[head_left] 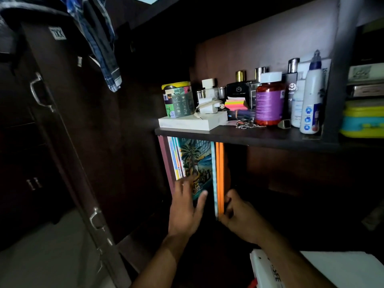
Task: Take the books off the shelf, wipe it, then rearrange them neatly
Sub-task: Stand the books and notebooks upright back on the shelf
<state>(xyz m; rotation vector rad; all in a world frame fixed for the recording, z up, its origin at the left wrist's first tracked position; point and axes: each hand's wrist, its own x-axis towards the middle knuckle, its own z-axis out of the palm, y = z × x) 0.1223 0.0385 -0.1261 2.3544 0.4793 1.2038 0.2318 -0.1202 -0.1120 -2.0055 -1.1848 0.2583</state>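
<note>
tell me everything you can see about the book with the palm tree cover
The palm tree book stands upright in the lower shelf compartment, its cover turned toward the camera: a palm, blue sky and yellow tones, teal edge. It looks like a glossy paperback. Thin colourful books lean behind it; orange books stand at its right. The left hand lies flat on its lower cover.

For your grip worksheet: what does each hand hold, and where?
Right hand grips the orange books at their lower edge; left hand lies flat on the palm-tree book cover.
</note>
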